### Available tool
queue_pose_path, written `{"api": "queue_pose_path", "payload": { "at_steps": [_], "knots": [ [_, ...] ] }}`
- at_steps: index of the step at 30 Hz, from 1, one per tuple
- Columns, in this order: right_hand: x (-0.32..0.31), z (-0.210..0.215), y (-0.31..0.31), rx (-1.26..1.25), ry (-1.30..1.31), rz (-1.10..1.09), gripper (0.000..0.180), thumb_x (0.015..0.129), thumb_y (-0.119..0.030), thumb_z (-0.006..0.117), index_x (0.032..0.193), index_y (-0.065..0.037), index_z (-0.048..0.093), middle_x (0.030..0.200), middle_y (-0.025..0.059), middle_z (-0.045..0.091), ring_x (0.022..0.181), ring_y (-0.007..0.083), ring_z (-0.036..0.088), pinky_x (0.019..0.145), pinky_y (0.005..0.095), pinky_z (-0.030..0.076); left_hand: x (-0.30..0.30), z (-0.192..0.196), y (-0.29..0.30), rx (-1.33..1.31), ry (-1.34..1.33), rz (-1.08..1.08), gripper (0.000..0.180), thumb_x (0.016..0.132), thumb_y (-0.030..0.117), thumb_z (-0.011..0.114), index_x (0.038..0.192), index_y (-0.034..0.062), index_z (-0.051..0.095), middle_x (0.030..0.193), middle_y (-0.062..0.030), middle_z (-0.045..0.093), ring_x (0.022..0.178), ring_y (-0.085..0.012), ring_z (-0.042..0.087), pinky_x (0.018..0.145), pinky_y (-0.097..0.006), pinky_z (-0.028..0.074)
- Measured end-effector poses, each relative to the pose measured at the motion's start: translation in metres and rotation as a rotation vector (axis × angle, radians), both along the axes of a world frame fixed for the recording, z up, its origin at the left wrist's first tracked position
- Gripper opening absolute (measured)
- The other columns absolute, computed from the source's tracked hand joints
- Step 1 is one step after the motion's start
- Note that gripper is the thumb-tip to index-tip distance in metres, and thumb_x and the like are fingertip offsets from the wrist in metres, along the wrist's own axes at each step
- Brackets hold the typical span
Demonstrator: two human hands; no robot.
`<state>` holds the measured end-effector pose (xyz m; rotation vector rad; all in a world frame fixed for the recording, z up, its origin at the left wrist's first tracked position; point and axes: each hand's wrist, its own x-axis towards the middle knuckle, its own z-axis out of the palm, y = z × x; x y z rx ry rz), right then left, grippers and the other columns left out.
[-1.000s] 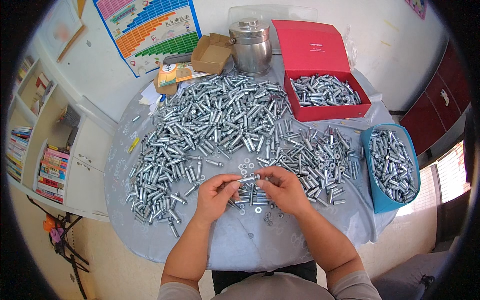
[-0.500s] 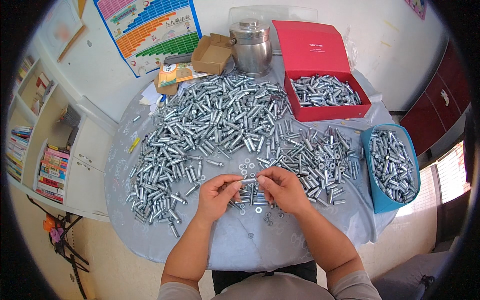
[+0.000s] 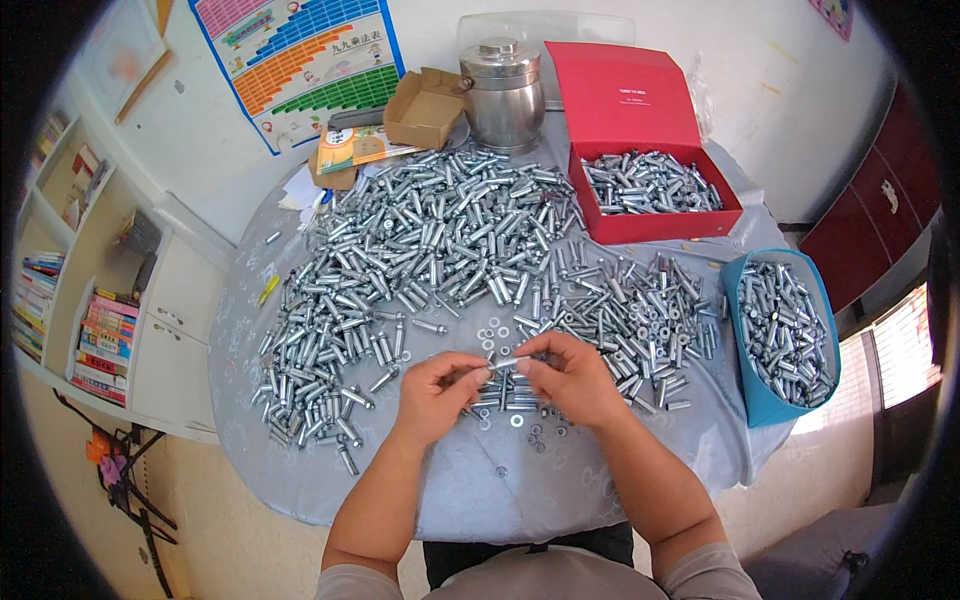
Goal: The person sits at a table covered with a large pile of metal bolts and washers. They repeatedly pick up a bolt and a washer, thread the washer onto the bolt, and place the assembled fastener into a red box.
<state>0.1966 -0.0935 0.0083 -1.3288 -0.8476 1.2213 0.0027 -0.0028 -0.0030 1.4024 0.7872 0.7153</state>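
Observation:
Both my hands meet over the near middle of a round table point(image 3: 470, 490) covered in a grey cloth. My left hand point(image 3: 440, 395) and my right hand point(image 3: 572, 378) each pinch one end of a single silver anchor bolt point(image 3: 503, 363), held level between them. A small row of finished bolts point(image 3: 505, 405) and several loose washers point(image 3: 520, 422) lie just under my fingers. A wide heap of silver bolts point(image 3: 430, 250) covers the table beyond my hands.
A red box point(image 3: 655, 185) of bolts stands open at the back right. A blue tray point(image 3: 785, 335) of bolts sits at the right edge. A steel pot point(image 3: 503, 90), a small cardboard box point(image 3: 425, 108) and a booklet point(image 3: 350, 148) are at the back. Bookshelves stand far left.
My hands have stayed in place; the fingers shifted slightly along the bolt held between them.

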Motion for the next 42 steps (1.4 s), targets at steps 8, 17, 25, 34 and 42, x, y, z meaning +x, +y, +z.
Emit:
{"api": "queue_pose_path", "payload": {
  "at_steps": [8,17,25,34,42],
  "knots": [
    [0.009,-0.008,0.004,0.181,-0.352,-0.45,0.013,0.084,-0.001,0.063,0.096,-0.002,0.064,0.086,0.0039,0.059,0.067,0.0093,0.054,0.059,0.0244,0.044,-0.008,0.01,0.016,0.656,0.222,0.034,0.024,0.085,0.006,0.067,0.109,0.0042,0.068,0.093,-0.0062,0.07,0.078,-0.0149,0.062,0.07,-0.028,0.049],
    [0.009,-0.004,0.004,0.347,-0.823,-0.486,0.013,0.079,0.002,0.062,0.091,-0.002,0.065,0.092,0.0094,0.061,0.083,0.0214,0.059,0.073,0.0312,0.047,-0.017,-0.007,0.037,1.177,0.829,0.208,0.033,0.08,0.007,0.065,0.114,0.0061,0.067,0.126,-0.0114,0.059,0.119,-0.0322,0.048,0.108,-0.048,0.032],
    [0.006,-0.004,0.004,0.413,-0.893,-0.469,0.015,0.075,-0.003,0.065,0.09,-0.004,0.068,0.094,0.0122,0.068,0.102,0.0343,0.059,0.097,0.0439,0.041,-0.018,0.004,0.032,1.06,0.835,0.343,0.024,0.074,0.012,0.073,0.097,0.0084,0.07,0.111,-0.009,0.062,0.117,-0.0323,0.046,0.102,-0.046,0.033],
    [-0.001,0.005,0.002,0.431,-0.76,-0.386,0.012,0.08,-0.011,0.07,0.09,-0.004,0.07,0.083,0.01,0.066,0.084,0.0271,0.062,0.075,0.0371,0.049,-0.002,0.015,0.011,0.673,0.31,0.1,0.012,0.082,0.011,0.071,0.09,0.0039,0.067,0.092,-0.0093,0.067,0.082,-0.0264,0.063,0.072,-0.034,0.051],
    [-0.014,-0.001,-0.001,0.24,-0.491,-0.048,0.02,0.088,-0.02,0.069,0.092,0.0,0.069,0.075,0.0096,0.064,0.065,0.0173,0.06,0.06,0.0299,0.047,0.01,0.009,-0.005,0.704,0.142,-0.003,0.018,0.078,0.007,0.076,0.094,0.0024,0.068,0.09,-0.0097,0.07,0.079,-0.0207,0.067,0.068,-0.029,0.052]
  ]
}}
